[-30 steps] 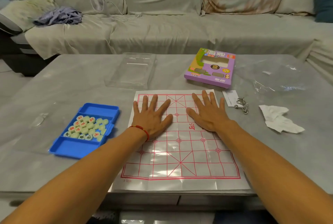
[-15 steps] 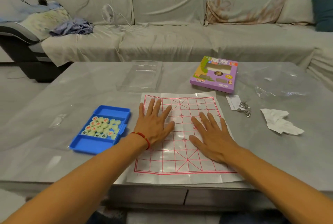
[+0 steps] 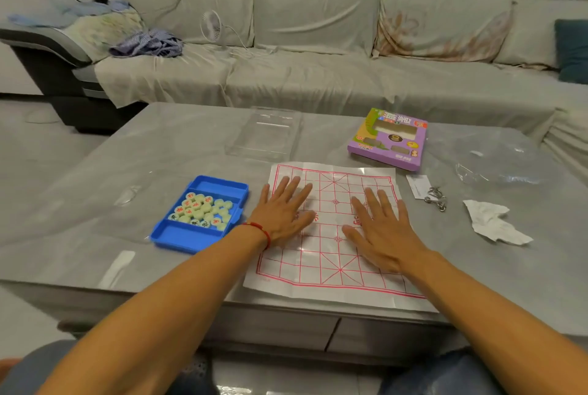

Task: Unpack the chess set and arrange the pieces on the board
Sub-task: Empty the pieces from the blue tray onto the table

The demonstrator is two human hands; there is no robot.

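Nearest to us, our two forearms reach out over the front edge of the table (image 3: 95, 191). Our left hand (image 3: 281, 211) and our right hand (image 3: 380, 232) both lie palm down on the paper board (image 3: 331, 270), fingers straight and spread wide, holding nothing. A red string circles our left wrist. The board is a creased white sheet with a red grid, and its near edge reaches the table's front edge. Just left of our left hand sits a blue tray (image 3: 178, 237), its middle compartment full of pale round pieces (image 3: 202, 211) marked in red and black. To the right of the board lie a crumpled tissue (image 3: 491, 221), some metal rings (image 3: 436, 199) and a small card (image 3: 416, 184). Farther back stand a clear plastic lid (image 3: 264, 133), a purple box (image 3: 389, 140) and a clear bag (image 3: 499, 159). Beyond the table runs a grey sofa (image 3: 318, 76) with a small fan (image 3: 211, 25) on it.
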